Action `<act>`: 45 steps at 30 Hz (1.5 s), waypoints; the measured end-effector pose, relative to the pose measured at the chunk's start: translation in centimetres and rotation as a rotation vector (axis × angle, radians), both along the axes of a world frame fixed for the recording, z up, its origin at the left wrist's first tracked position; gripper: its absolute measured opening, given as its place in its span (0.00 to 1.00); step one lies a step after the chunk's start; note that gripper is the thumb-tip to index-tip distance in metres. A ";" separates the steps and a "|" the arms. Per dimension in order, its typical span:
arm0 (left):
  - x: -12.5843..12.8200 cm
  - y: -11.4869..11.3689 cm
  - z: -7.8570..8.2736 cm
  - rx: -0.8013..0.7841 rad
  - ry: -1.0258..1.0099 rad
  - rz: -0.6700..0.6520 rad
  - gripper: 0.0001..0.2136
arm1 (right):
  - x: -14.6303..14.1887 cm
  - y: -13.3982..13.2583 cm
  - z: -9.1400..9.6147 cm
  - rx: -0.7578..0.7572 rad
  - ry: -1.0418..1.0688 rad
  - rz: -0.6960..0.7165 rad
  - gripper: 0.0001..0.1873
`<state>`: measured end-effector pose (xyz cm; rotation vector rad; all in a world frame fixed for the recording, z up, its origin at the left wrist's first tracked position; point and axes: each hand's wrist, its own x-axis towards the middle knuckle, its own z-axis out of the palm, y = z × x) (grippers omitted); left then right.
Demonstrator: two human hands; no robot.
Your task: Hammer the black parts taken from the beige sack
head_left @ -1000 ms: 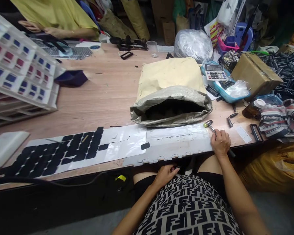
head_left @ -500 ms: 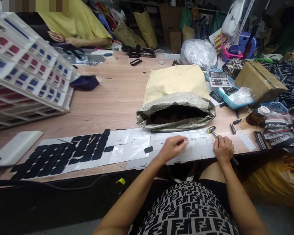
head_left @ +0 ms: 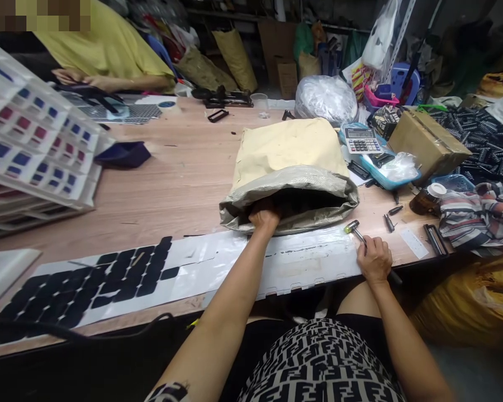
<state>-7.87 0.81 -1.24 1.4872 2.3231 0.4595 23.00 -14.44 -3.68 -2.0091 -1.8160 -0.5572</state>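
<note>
My left hand [head_left: 265, 215] reaches into the mouth of a paper-faced woven sack [head_left: 291, 142] lying on the table; its fingers are hidden in the dark opening. Closed around the handle of a small hammer [head_left: 352, 226] is my right hand [head_left: 375, 259], resting at the table's front edge. The hammer's yellowish head points away from me, and its dark handle end shows behind the hand. Below the sack lies a flat pale board [head_left: 305, 262]. Rows of black rounded pieces [head_left: 121, 273] lie on a white sheet [head_left: 209, 251] to the left.
White racks with red and blue openings [head_left: 37, 128] stand at the left. A calculator [head_left: 361, 140], a blue basket [head_left: 396, 177], a cardboard box [head_left: 427, 142] and a brown bottle [head_left: 428, 200] crowd the right. Across the table sits a person in a yellow top [head_left: 113, 47].
My left hand has moved from above the pale board up into the sack's mouth. The right hand keeps its hold on the hammer. The whole view has shifted somewhat.
</note>
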 end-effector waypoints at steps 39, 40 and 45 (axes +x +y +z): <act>4.4 -8.5 -5.1 0.419 -0.348 -0.668 0.08 | -6.3 -1.5 2.8 -0.175 0.617 0.404 0.16; 4.4 -8.5 -5.1 0.417 -0.342 -0.666 0.08 | -6.3 -1.5 2.7 -0.184 0.605 0.392 0.16; 4.4 -8.4 -5.1 0.425 -0.352 -0.668 0.08 | -6.6 -1.3 3.0 -0.169 0.611 0.400 0.16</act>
